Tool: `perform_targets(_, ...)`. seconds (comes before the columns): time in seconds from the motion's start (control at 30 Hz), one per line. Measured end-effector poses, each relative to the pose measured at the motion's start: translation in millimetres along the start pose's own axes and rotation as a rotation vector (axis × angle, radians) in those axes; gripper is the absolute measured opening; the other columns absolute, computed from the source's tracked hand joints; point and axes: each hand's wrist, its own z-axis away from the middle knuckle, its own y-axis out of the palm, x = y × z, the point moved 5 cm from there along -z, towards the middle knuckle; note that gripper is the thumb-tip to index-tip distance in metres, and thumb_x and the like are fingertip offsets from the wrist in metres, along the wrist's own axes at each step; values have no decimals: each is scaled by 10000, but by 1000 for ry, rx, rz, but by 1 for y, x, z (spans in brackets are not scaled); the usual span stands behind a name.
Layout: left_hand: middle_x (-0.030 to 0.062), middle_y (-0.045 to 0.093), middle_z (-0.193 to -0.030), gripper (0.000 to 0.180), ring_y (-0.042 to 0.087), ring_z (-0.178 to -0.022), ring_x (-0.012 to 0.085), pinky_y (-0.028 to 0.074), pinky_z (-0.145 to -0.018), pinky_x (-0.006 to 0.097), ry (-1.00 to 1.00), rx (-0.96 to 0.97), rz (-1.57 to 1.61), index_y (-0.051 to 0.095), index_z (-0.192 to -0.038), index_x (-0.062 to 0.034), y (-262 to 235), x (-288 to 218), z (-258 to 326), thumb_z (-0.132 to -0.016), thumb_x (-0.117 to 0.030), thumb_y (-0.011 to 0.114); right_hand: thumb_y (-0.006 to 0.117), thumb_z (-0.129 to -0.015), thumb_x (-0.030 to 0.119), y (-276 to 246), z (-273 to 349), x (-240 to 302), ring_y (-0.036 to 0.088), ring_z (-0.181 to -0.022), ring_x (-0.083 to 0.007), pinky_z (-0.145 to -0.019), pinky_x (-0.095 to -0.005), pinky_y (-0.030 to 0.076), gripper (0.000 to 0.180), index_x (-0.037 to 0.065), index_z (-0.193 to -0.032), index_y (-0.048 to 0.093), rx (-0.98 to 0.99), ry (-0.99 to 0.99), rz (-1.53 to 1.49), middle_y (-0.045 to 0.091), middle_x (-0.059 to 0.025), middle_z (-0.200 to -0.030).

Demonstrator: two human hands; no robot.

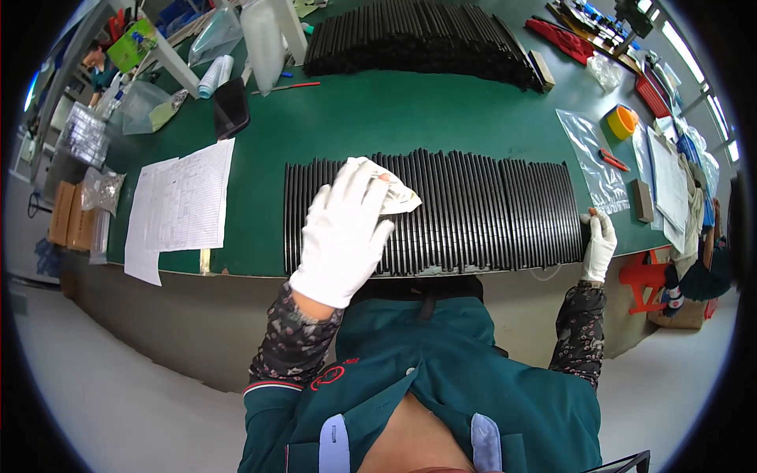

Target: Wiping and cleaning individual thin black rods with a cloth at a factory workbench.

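Observation:
A long row of thin black rods (473,209) lies side by side on the green table (355,118), close to its front edge. My left hand (344,232), in a white glove, presses a crumpled white cloth (392,189) onto the left part of the row. My right hand (599,243), also gloved in white, rests against the right end of the row at the table's edge, fingers curled on the outermost rods.
A second stack of black rods (418,39) lies at the back of the table. Printed paper sheets (181,205) lie at the left, a dark phone (231,106) behind them. Clear plastic bags (591,154), yellow tape (622,122) and a small block (643,201) sit at the right.

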Motion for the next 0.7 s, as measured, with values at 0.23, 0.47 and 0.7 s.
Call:
perform_targets(0.23,119,587,-1164,327,528,-1142,272,456,-913,401,68,11,-115,599,-1097,-46,33,5,2,-807,-190,641,531,-950,63,11,-1,7,634,-880,-127,-851,-253,467,201,-46,-1100,610,-16,-38,-26,664,-68,-983)
perform_targets(0.47,79,627,-947,159,601,-916,259,506,-767,386,-64,-49,-159,629,-930,-86,47,13,-15,-804,-183,627,528,-947,52,16,-2,3,636,-895,-132,-867,-254,465,199,-44,-1103,605,20,-46,-89,658,-71,-1023)
perform_targets(0.7,56,643,-972,277,622,-937,143,494,-853,278,-493,-284,1358,584,-1073,-6,35,44,-13,-981,-259,518,515,-960,77,1,2,33,625,-936,-139,-878,-256,449,222,-26,-1137,602,-21,-54,-130,665,-82,-1035)
